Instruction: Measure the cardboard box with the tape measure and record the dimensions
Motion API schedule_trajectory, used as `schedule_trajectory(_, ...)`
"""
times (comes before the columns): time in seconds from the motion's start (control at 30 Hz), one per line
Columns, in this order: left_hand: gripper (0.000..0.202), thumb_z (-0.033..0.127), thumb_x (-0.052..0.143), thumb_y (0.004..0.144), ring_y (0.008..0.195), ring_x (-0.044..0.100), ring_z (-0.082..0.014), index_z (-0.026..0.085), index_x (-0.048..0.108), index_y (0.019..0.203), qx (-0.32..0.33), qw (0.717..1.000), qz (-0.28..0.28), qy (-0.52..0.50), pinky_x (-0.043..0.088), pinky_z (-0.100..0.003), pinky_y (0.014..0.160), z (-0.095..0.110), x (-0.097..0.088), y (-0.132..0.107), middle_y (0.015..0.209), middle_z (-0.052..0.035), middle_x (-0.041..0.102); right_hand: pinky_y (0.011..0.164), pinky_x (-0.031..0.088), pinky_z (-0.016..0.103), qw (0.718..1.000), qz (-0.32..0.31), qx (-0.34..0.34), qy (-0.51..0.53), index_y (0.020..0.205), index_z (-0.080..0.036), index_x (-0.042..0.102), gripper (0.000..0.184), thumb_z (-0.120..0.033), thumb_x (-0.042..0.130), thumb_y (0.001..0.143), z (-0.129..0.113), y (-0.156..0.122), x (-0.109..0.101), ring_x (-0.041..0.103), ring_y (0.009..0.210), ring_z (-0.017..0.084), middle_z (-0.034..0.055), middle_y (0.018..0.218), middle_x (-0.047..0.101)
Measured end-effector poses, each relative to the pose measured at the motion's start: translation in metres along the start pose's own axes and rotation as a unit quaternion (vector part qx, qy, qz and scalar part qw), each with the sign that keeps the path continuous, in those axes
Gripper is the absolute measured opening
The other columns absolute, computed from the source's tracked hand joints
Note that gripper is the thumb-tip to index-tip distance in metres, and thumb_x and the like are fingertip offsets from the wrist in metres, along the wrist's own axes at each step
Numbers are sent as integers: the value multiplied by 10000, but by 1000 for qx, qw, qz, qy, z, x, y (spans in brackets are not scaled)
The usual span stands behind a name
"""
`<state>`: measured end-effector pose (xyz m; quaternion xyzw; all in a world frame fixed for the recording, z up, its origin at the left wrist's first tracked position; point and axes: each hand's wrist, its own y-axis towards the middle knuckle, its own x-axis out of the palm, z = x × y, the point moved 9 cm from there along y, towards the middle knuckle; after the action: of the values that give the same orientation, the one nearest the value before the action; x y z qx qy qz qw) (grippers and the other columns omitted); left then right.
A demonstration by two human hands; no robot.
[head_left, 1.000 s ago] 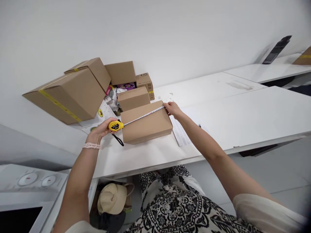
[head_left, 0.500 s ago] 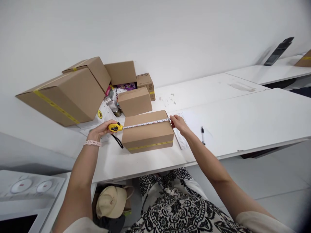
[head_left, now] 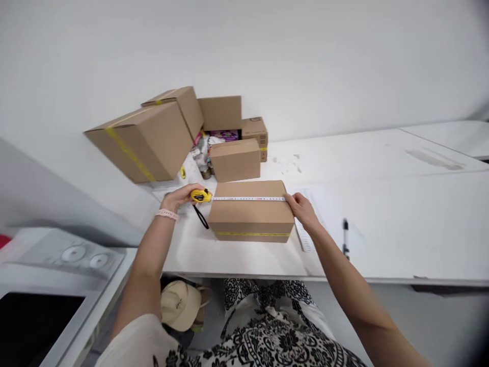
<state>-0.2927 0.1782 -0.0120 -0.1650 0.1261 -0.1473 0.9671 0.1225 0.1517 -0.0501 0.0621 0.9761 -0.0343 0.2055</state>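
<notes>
A closed cardboard box (head_left: pixel 252 214) with yellow tape along its front side lies on the white table in front of me. My left hand (head_left: pixel 187 194) is closed around a yellow tape measure (head_left: pixel 200 195) at the box's left edge, and its black wrist strap (head_left: pixel 200 217) hangs below. The white blade (head_left: pixel 248 199) is drawn out across the top of the box. At the right edge my right hand (head_left: pixel 300 206) pinches the blade's end. Partly under my right forearm are printed sheets of paper (head_left: pixel 305 238).
Two large taped boxes (head_left: pixel 153 142) stand at the left by the wall. Beyond my box are a smaller box (head_left: pixel 236 159), an open box flap (head_left: pixel 220 113) and a printed carton (head_left: pixel 255 130). A black-and-white pen (head_left: pixel 346 237) lies right. A microwave (head_left: pixel 57 270) and a beige cap (head_left: pixel 179 305) are lower left.
My view has turned left, so the scene sits further right in the picture. Both hands still hold the tape measure stretched over the box.
</notes>
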Motion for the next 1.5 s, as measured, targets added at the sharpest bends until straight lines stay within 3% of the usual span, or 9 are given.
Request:
schedule_trajectory(0.23, 392, 382, 658, 749, 477, 525, -120, 31, 764, 890, 3, 1000, 7, -6, 342, -216, 379, -12, -8, -5, 684, -114, 703, 610, 350, 294, 1000, -5, -3, 12, 693, -221, 483, 461, -647, 560, 852, 13, 7, 8, 480, 665, 157, -21, 686, 538)
schedule_trajectory(0.43, 389, 409, 675, 743, 534, 555, -126, 40, 748, 842, 26, 1000, 10, 4, 358, -202, 399, -11, -4, -10, 717, -120, 702, 594, 344, 291, 1000, -7, -3, 15, 676, -223, 460, 465, -641, 558, 856, 10, 4, 7, 463, 638, 153, -21, 655, 525)
schedule_trajectory(0.67, 345, 399, 669, 726, 538, 555, -141, 69, 747, 790, 38, 999, 18, 20, 358, -208, 400, -1, 3, -16, 666, -104, 682, 573, 345, 291, 1000, -17, -5, 10, 668, -230, 440, 463, -637, 545, 861, 7, 1, 7, 454, 616, 157, -21, 635, 499)
schedule_trajectory(0.83, 370, 383, 679, 718, 555, 529, -132, 67, 774, 886, 64, 997, 19, 36, 338, -211, 400, 19, 23, -31, 712, -92, 676, 552, 306, 291, 998, -45, -47, -16, 652, -232, 428, 431, -582, 494, 894, -4, 2, 9, 411, 614, 158, -18, 620, 461)
schedule_trajectory(1.0, 400, 401, 682, 766, 662, 550, -151, 115, 783, 1026, 94, 992, 6, 90, 354, -207, 433, 52, 54, -54, 879, -100, 706, 524, 271, 283, 997, -57, -46, 36, 608, -229, 405, 393, -479, 583, 855, -10, 6, 8, 358, 569, 132, -29, 573, 413)
schedule_trajectory(1.17, 409, 367, 688, 794, 705, 565, -155, 137, 759, 1124, 98, 991, -14, 95, 370, -215, 459, 73, 98, -71, 951, -100, 708, 488, 286, 273, 986, -80, 9, 149, 593, -211, 459, 372, -423, 649, 833, -26, 1, 0, 354, 507, 98, -5, 560, 486)
schedule_trajectory(1.3, 518, 348, 756, 754, 630, 549, -136, 135, 694, 1222, 72, 995, -73, -7, 403, -225, 448, 61, 164, -91, 825, -65, 664, 466, 310, 261, 978, -106, -28, 178, 601, -200, 509, 386, -447, 716, 814, -67, -5, -11, 375, 507, 92, 24, 580, 534)
schedule_trajectory(1.4, 524, 392, 808, 711, 635, 585, -150, 175, 667, 1168, 55, 983, -107, -137, 434, -225, 428, 40, 222, -106, 804, -57, 641, 470, 335, 251, 971, -158, -73, 161, 599, -194, 526, 405, -462, 757, 796, -95, -7, 2, 419, 521, 98, 30, 579, 549)
schedule_trajectory(1.5, 460, 454, 826, 682, 690, 605, -154, 189, 647, 1012, 102, 957, -20, -270, 454, -231, 428, 26, 251, -103, 921, -72, 631, 514, 373, 252, 951, -257, -118, 128, 607, -188, 533, 422, -488, 763, 797, -112, -8, 38, 457, 546, 104, 20, 586, 558)
